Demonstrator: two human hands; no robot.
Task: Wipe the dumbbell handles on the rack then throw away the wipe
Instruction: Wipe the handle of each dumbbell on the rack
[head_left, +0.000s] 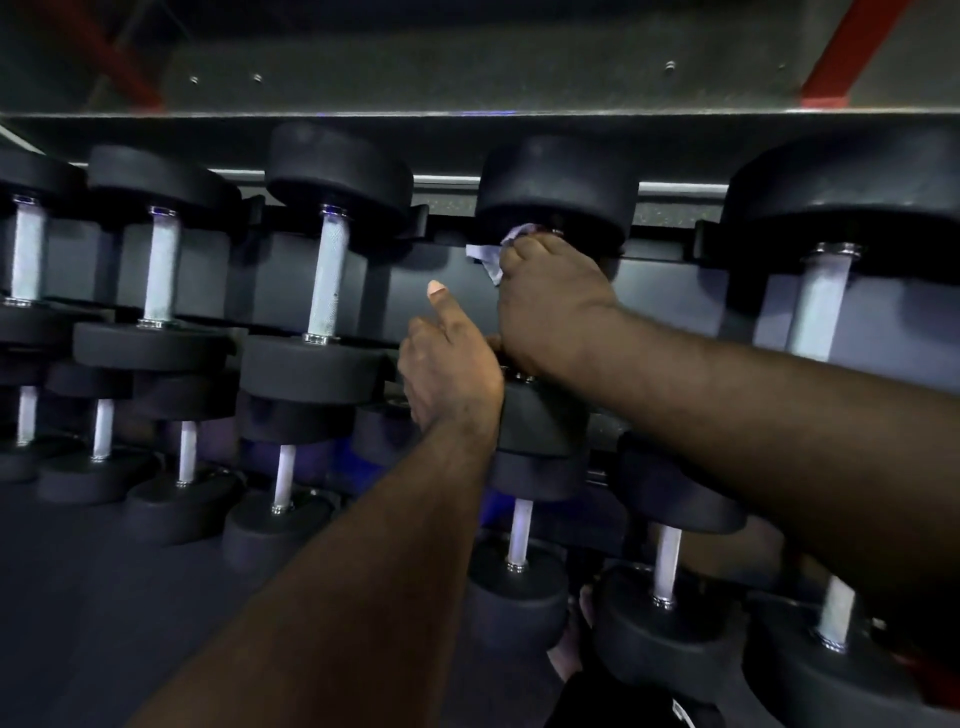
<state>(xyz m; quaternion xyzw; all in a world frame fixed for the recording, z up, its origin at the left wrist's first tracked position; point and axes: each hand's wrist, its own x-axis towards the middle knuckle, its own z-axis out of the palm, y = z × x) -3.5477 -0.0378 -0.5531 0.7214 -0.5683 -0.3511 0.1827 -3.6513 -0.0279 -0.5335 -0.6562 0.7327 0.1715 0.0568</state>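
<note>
A rack (670, 270) holds rows of black dumbbells with silver handles. My right hand (550, 306) grips the handle of one top-row dumbbell (558, 182), with a white wipe (485, 254) bunched under its fingers and sticking out to the left; the handle itself is hidden by the hand. My left hand (449, 369) rests on the near head (540, 421) of the same dumbbell, thumb raised; its fingers are hidden. Bare handles show on the neighbouring dumbbell to the left (327, 275) and on the one to the right (821, 306).
A lower row of smaller dumbbells (283, 478) runs beneath, close under both forearms. A grey shelf edge (467, 117) and red frame posts (841, 57) lie above the top row. Dark floor (104, 597) lies at the lower left.
</note>
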